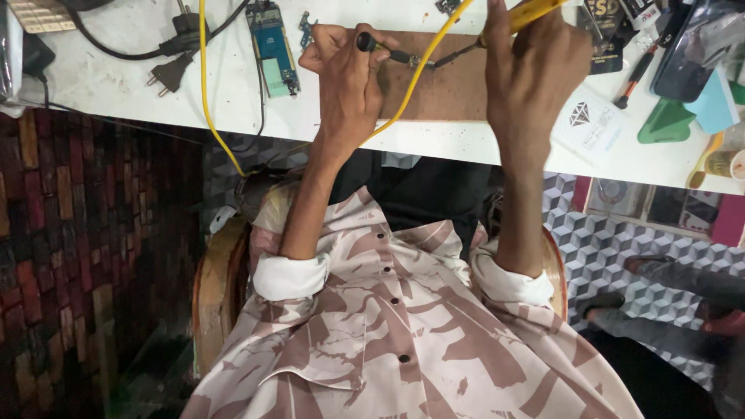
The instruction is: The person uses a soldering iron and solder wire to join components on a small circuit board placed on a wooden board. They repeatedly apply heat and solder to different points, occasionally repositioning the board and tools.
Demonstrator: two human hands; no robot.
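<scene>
My left hand (349, 74) grips a small black-handled tool (382, 50), its metal tip pointing right over a brown work mat (466, 89). My right hand (535, 66) holds a yellow soldering iron (531, 11), whose thin tip (448, 56) meets the tool's tip above the mat. The iron's yellow cord (203, 85) runs across the white table (233, 109) and drops over its front edge. What lies under the two tips is too small to tell.
A bare phone circuit board (273, 46) and a black plug (171, 71) lie left of the mat. A white card (590, 120), a green wedge (663, 120) and a red-handled screwdriver (632, 77) lie right. Another person's feet (660, 268) rest on the patterned floor.
</scene>
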